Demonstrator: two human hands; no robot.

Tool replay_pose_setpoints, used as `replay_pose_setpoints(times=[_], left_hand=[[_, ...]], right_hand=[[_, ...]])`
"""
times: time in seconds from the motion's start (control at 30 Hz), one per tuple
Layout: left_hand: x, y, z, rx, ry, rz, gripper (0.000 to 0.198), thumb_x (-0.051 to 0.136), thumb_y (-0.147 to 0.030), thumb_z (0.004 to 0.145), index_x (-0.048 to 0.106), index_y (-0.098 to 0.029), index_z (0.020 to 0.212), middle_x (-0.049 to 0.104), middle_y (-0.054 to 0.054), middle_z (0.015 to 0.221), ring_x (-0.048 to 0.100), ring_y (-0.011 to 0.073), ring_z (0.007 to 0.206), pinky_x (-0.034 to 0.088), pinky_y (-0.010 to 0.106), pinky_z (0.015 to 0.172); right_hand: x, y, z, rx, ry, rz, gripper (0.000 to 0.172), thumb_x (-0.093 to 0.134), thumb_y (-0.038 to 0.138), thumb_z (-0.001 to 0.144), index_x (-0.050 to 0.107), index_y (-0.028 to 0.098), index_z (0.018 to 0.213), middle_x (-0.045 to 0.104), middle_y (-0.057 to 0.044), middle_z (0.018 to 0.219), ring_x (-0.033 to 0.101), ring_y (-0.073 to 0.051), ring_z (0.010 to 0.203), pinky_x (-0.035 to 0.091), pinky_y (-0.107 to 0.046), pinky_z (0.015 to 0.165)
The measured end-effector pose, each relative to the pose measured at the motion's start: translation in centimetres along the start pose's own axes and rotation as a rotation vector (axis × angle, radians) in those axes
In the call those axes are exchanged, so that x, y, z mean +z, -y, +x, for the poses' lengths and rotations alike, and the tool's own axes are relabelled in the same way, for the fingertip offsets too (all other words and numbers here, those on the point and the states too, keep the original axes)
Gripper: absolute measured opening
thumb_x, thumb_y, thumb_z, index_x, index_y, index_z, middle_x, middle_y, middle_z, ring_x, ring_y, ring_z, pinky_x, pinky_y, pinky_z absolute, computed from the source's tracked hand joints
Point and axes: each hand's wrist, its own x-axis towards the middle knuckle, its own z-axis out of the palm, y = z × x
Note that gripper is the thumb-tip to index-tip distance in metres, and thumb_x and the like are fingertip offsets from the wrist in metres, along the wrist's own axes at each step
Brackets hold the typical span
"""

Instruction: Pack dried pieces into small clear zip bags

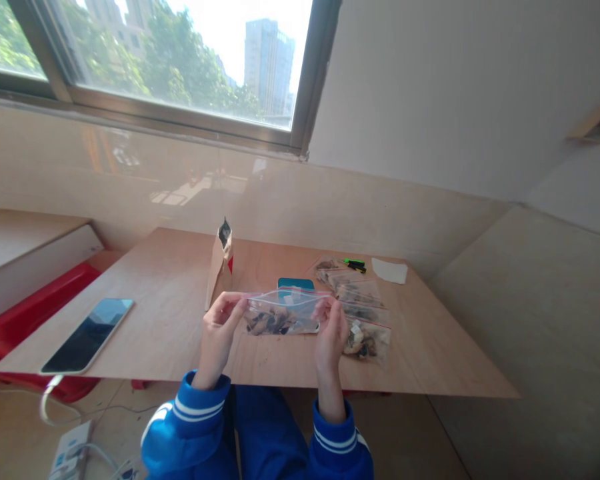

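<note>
A clear zip-lock bag (273,320) with dark and brown dried pieces in it hangs between my two hands above the table. My left hand (221,327) pinches the bag's upper left corner, and my right hand (331,330) grips the upper right corner. Between them the bag's mouth bows slightly apart. Behind the bag lies a blue-topped flat object (296,283), partly hidden by it. Several filled zip-lock bags (367,340) lie in an overlapping row just right of my right hand. Beyond my left hand stands a brown paper pouch (220,270), its top open.
A phone (87,337) with a white cable lies at the table's (440,347) left. Green and black cutters (354,264) and a white paper piece (389,271) lie at the back right. A red stool (40,333) and a power strip (71,450) are at lower left.
</note>
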Motion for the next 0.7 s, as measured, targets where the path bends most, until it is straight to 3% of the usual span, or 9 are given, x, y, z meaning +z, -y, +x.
replay_pose_setpoints(times=[0.13,0.2,0.33,0.57,0.7], left_hand=[[0.8,0.2,-0.4,0.024,-0.069,-0.095,0.014,0.065,-0.033,0.083,0.066,-0.020,0.084,0.072,0.001,0.082,0.064,0.0137,0.075,0.050,0.023,0.068],[1.2,0.0,-0.6,0.050,-0.099,-0.094,0.014,0.066,-0.033,0.082,0.065,-0.019,0.084,0.072,0.002,0.084,0.065,0.0142,0.076,0.051,0.024,0.069],[1.3,-0.3,-0.7,0.065,-0.151,-0.043,0.016,0.064,-0.035,0.083,0.063,-0.019,0.084,0.072,0.003,0.085,0.065,0.0152,0.075,0.051,0.025,0.068],[1.0,-0.1,-0.7,-0.007,0.010,-0.056,0.022,0.065,-0.037,0.083,0.065,-0.018,0.093,0.069,0.003,0.089,0.064,0.0160,0.083,0.050,0.025,0.072],[1.3,-0.1,-0.9,-0.016,0.027,-0.048,0.020,0.067,-0.037,0.081,0.064,-0.018,0.087,0.070,0.004,0.087,0.065,0.0168,0.081,0.052,0.027,0.074]], right_hand=[[0.1,0.1,-0.1,0.008,0.092,-0.027,0.033,0.051,0.048,0.090,0.064,0.018,0.092,0.051,0.004,0.064,0.048,-0.011,0.059,0.042,-0.025,0.062],[0.2,0.3,-0.1,0.034,0.146,-0.030,0.034,0.057,0.047,0.086,0.066,0.017,0.100,0.056,0.002,0.066,0.050,-0.011,0.061,0.043,-0.024,0.061],[0.2,0.5,-0.3,0.049,0.171,-0.011,0.030,0.066,0.045,0.080,0.070,0.016,0.085,0.069,-0.005,0.082,0.060,-0.016,0.073,0.049,-0.029,0.069],[0.1,0.7,-0.3,0.016,0.105,-0.050,0.029,0.067,0.044,0.079,0.070,0.015,0.083,0.071,-0.005,0.079,0.061,-0.015,0.068,0.051,-0.031,0.068],[0.1,0.6,-0.3,0.009,0.104,-0.030,0.024,0.067,0.041,0.079,0.069,0.017,0.081,0.069,-0.003,0.077,0.062,-0.017,0.071,0.052,-0.033,0.071]])
